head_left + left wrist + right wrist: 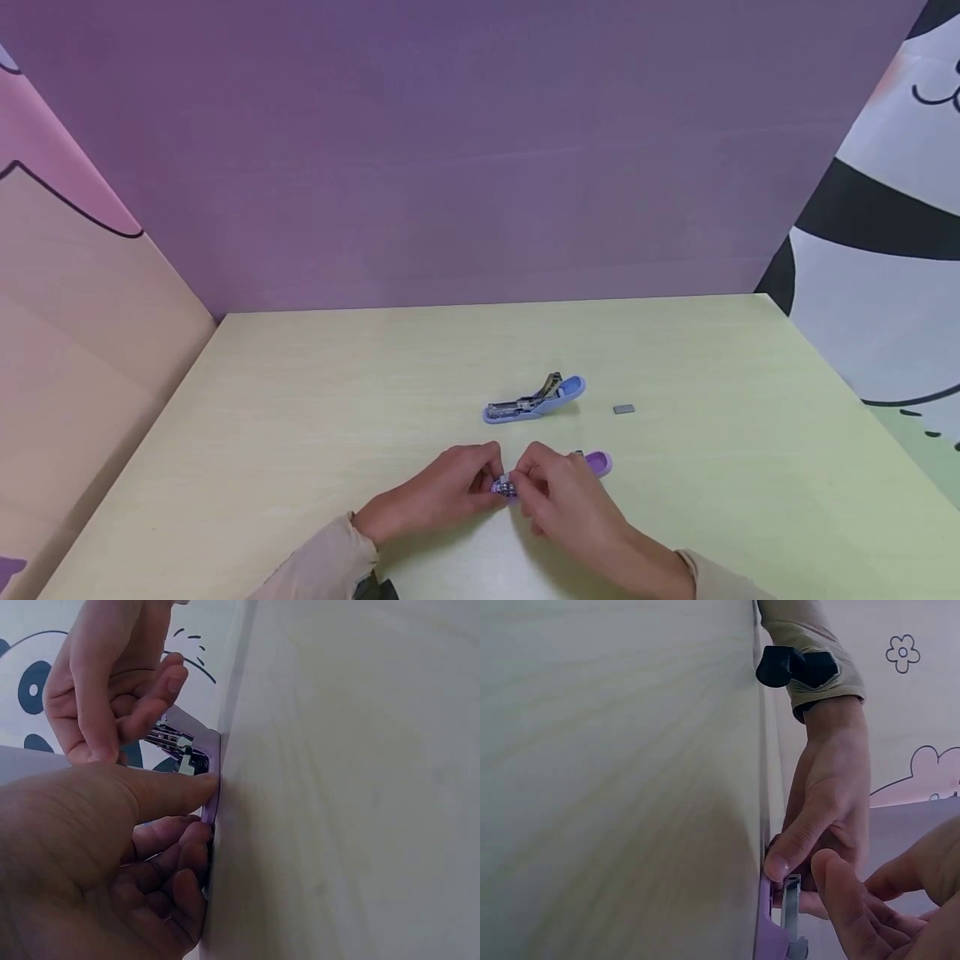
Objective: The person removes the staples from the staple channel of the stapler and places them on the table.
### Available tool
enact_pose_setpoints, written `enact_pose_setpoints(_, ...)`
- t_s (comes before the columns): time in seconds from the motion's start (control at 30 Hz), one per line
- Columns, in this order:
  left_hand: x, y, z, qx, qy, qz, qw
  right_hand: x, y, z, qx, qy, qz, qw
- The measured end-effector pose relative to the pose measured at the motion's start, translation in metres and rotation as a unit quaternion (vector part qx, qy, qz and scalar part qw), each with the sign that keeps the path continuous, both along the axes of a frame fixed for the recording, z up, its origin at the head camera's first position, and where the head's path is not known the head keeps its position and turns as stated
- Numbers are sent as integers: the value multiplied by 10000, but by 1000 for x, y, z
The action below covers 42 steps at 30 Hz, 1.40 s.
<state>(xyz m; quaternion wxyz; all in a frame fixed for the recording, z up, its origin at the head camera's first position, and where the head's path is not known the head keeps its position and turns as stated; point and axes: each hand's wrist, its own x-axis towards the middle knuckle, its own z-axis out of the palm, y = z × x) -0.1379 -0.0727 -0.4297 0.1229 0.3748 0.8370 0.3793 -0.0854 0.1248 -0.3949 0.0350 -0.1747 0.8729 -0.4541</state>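
A purple stapler (598, 462) lies low on the table between both hands, its top swung up and its metal staple channel (790, 911) bared. My left hand (457, 485) grips its front end, the thumb over the edge and the fingers beneath, as the left wrist view shows. My right hand (566, 500) bends over the channel with its fingers curled, fingertips right at the metal part. In the right wrist view, a right fingertip (829, 870) is close beside the channel. Whether the right fingers pinch anything I cannot tell. The right hand hides the stapler's middle.
Beyond the hands lies a blue stapler (536, 402), opened, with its metal channel showing. A small grey strip of staples (624, 409) rests to its right. The pale table (337, 392) meets a purple wall (480, 167) at the back, with printed panels on both sides.
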Motion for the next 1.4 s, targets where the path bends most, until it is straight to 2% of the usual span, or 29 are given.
enact_pose_setpoints(0.33,1,0,0,-42,-177,55,9998,7,18,14,-620,-299,-279,9972)
enact_pose_setpoints(0.43,1,1,1,-86,-222,94,9997,8,24,17,-772,-260,-346,9961)
enact_pose_setpoints(0.6,2,1,2,-108,-258,108,9996,8,34,22,-851,-231,-471,9950)
enact_pose_setpoints(0.87,2,1,1,-116,-257,120,9995,6,46,31,-973,-532,-831,9903)
enact_pose_setpoints(1.07,2,1,2,-61,-246,95,9996,6,59,35,-1178,-416,-1032,9868)
enact_pose_setpoints(1.2,2,1,2,-54,-226,94,9997,6,69,34,-1154,-173,-1111,9869)
enact_pose_setpoints(1.33,2,1,2,-49,-193,73,9998,5,78,30,-891,-96,-1229,9884)
enact_pose_setpoints(1.4,2,1,3,-66,-188,81,9998,6,83,27,-703,-170,-948,9929)
